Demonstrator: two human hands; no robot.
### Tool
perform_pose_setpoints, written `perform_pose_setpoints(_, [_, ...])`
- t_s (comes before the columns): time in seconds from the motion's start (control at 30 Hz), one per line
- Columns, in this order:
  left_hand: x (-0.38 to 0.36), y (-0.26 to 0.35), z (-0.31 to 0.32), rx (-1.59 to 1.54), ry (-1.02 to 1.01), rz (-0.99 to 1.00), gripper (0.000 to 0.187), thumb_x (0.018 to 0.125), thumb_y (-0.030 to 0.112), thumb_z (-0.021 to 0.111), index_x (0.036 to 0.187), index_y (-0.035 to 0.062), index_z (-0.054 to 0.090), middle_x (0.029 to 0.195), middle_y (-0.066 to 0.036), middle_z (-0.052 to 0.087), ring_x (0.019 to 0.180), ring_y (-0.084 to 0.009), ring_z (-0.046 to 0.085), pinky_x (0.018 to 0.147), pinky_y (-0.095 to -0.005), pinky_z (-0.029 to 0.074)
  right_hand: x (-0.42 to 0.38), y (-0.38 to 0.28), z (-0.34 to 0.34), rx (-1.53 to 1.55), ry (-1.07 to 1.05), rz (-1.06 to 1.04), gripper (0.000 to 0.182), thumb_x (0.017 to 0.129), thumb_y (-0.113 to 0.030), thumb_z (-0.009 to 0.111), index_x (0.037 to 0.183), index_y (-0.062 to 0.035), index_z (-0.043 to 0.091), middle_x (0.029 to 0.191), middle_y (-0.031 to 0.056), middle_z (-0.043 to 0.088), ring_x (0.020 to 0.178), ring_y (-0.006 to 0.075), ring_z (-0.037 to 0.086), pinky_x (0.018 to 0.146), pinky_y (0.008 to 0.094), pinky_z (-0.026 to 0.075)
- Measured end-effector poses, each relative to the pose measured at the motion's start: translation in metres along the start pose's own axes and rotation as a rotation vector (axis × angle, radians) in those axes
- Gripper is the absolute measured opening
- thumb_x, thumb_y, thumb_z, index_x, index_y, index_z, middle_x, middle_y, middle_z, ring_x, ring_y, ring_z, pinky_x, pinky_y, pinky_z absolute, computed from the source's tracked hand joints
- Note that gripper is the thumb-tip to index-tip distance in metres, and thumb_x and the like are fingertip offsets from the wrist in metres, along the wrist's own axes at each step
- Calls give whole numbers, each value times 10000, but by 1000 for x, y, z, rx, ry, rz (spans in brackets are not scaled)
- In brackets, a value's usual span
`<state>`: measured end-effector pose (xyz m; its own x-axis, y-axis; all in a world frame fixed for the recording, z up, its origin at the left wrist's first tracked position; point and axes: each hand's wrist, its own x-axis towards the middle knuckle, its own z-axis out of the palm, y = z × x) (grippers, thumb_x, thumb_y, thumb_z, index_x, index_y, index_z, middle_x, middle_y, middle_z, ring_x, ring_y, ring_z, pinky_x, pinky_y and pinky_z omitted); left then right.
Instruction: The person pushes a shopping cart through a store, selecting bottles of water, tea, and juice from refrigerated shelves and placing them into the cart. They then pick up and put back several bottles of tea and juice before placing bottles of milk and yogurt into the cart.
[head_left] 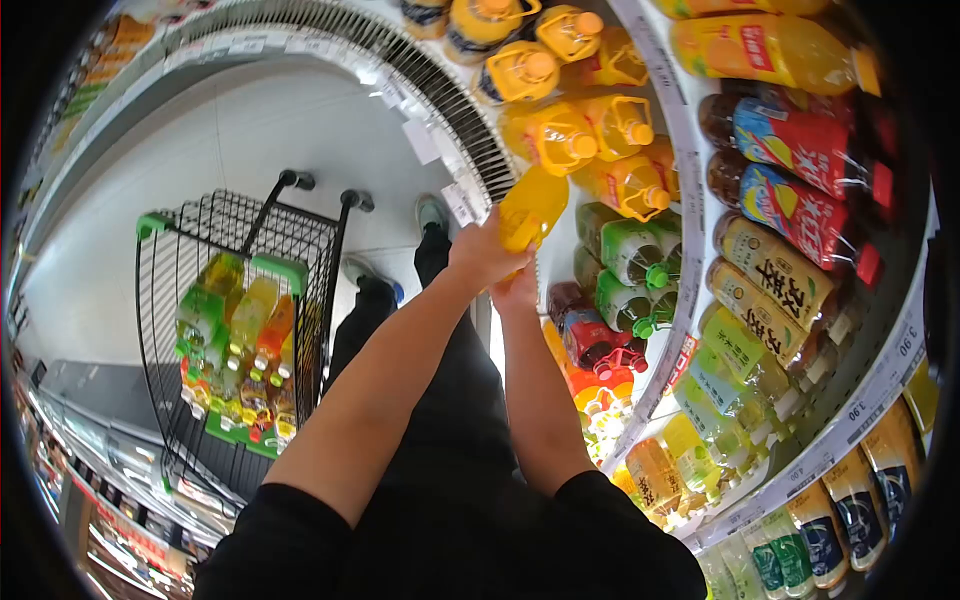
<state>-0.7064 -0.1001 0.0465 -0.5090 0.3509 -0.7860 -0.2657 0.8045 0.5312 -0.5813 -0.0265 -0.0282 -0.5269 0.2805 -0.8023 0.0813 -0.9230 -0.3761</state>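
Note:
A large bottle of orange drink (540, 198) is held out over the front edge of the lower shelf. My left hand (484, 260) is closed around its near end. Just beside it, my right hand (516, 287) is also closed at that same end, its fingers partly hidden. Close by on the shelf stand several handled orange drink bottles (560, 135). Green-capped bottles (632, 250) lie to the right of my hands, with red-capped dark bottles (592, 330) nearer to me.
On the left, a black wire shopping cart (165, 300) with green corners carries several drink bottles (235, 320). A wire shelf guard (400, 65) curves along the shelf front. Upper shelves on the right hold red-labelled tea bottles (800, 140) behind a price rail (680, 130).

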Motion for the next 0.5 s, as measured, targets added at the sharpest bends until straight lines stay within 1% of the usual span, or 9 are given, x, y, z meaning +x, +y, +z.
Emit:
perform_pose_setpoints(0.07, [-15,11,-9,-10,12,-14,917,744,624,711,1442,88,456,1084,-234,699,972,-419,701,878,-469,554,0,-3,-2,-5,0,-21,561,1026,-535,488,1449,-167,487,1415,40,577,1311,250,539,1116,449,425])
perform_pose_setpoints(0.17, [-27,5,-6,-35,119,29,895,742,625,706,1388,39,507,1038,-252,699,951,-425,701,866,-469,556,-14,-5,7,-79,-31,6,533,1056,-497,429,1483,-178,421,1394,56,573,1277,250,562,1091,443,452])
perform_pose_setpoints(0.23, [-60,6,-25,28,138,-8,842,750,620,700,1316,14,556,986,-260,701,939,-423,701,858,-470,556,-43,-6,21,-67,118,110,533,1059,-502,416,1479,-174,431,1380,55,583,1260,260,575,1076,430,465])
perform_pose_setpoints(0.27, [-79,2,-42,-31,65,-12,840,748,609,701,1305,-4,559,977,-263,700,929,-428,698,853,-470,556,-65,-1,34,-140,94,123,529,1059,-483,428,1482,-164,419,1383,61,578,1255,270,578,1074,422,468])
perform_pose_setpoints(0.3, [-97,-11,-47,-70,86,-3,870,746,600,698,1339,-14,533,999,-273,694,931,-429,698,851,-474,555,-90,-1,50,-212,60,126,527,1060,-464,441,1485,-154,408,1386,67,573,1250,280,581,1072,413,472])
perform_pose_setpoints(0.33, [-120,-17,-62,-115,72,-39,850,749,582,703,1324,-22,540,1005,-267,697,945,-418,699,854,-463,559,-113,0,67,-283,25,118,526,1061,-445,454,1488,-144,396,1389,74,568,1245,290,584,1070,404,475])
perform_pose_setpoints(0.37, [-145,-23,-75,-159,51,-66,830,753,565,709,1309,-29,546,1012,-262,699,958,-407,701,856,-452,562,-138,6,84,-363,1,79,525,1058,-388,476,1500,-126,369,1402,86,549,1252,291,577,1071,402,474])
perform_pose_setpoints(0.43, [-192,-51,-87,-267,154,-25,882,764,562,707,1372,-40,494,1066,-282,679,1003,-416,684,887,-454,550,-187,23,116,-517,-45,-22,547,1051,-273,521,1523,-90,313,1428,111,512,1266,291,562,1072,397,472])
perform_pose_setpoints(0.5, [-242,-79,-100,-373,256,43,932,768,544,718,1425,-54,436,1124,-298,654,1048,-427,664,917,-455,537,-225,44,133,-689,-127,-125,630,1010,-159,556,1544,-56,238,1451,137,465,1300,277,525,1091,400,449])
